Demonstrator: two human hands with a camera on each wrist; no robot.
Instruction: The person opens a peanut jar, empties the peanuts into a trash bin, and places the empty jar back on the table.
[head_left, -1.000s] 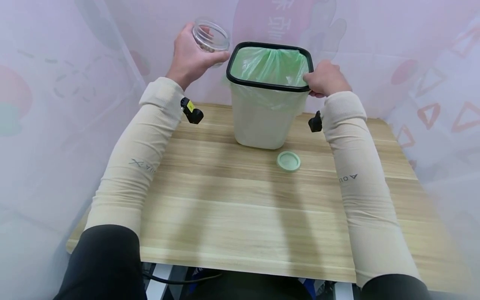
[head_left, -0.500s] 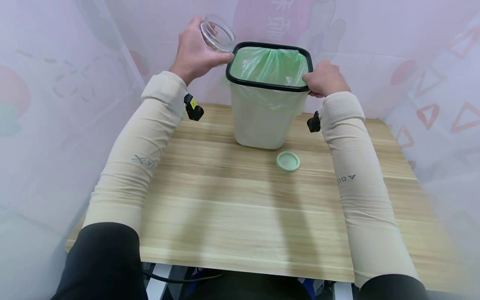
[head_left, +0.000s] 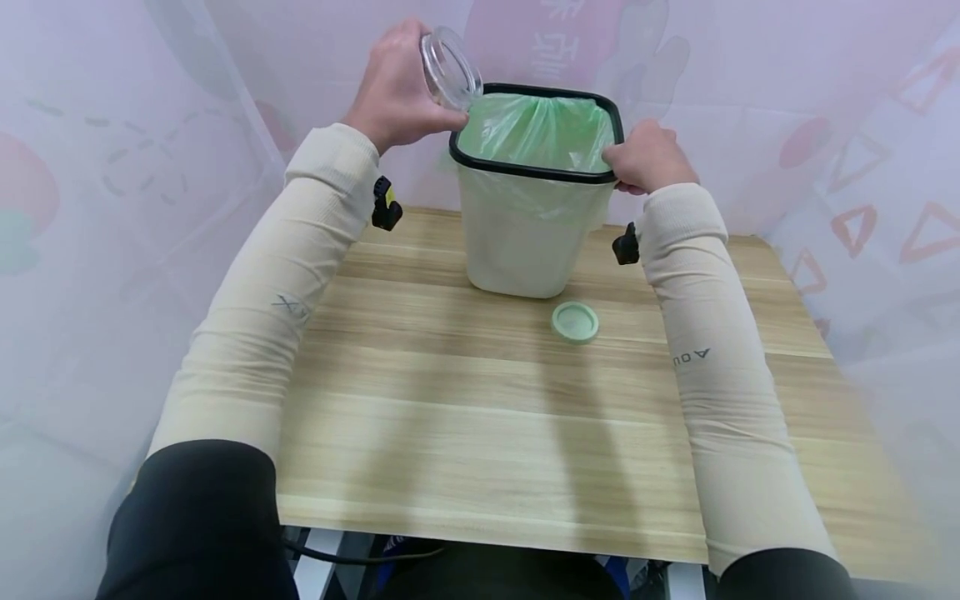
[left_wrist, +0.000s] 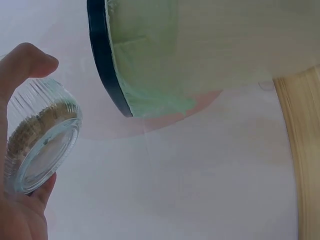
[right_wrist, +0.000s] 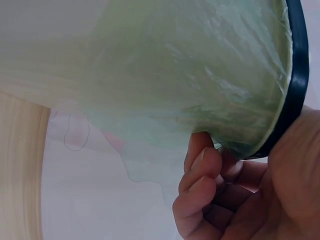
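Observation:
My left hand (head_left: 401,92) grips a clear ribbed glass jar (head_left: 452,68), tilted with its mouth toward the bin's left rim. In the left wrist view, brown granular stuff (left_wrist: 37,125) shows inside the jar (left_wrist: 52,145). A white trash bin (head_left: 525,237) with a black rim (head_left: 540,173) stands on the table, lined with a green plastic bag (head_left: 540,129). My right hand (head_left: 651,157) pinches the rim at its right front corner; in the right wrist view its fingers (right_wrist: 202,170) curl under the rim (right_wrist: 295,80), against the bag.
A round pale green lid (head_left: 575,322) lies on the wooden table (head_left: 450,417) in front of the bin. Printed cloth walls (head_left: 750,92) close in the back and both sides. Below the front edge runs a black cable (head_left: 360,561).
My left hand has moved right and up with the jar, tipping it further toward the bin's opening. The right hand keeps its hold on the rim, and the bin has barely shifted.

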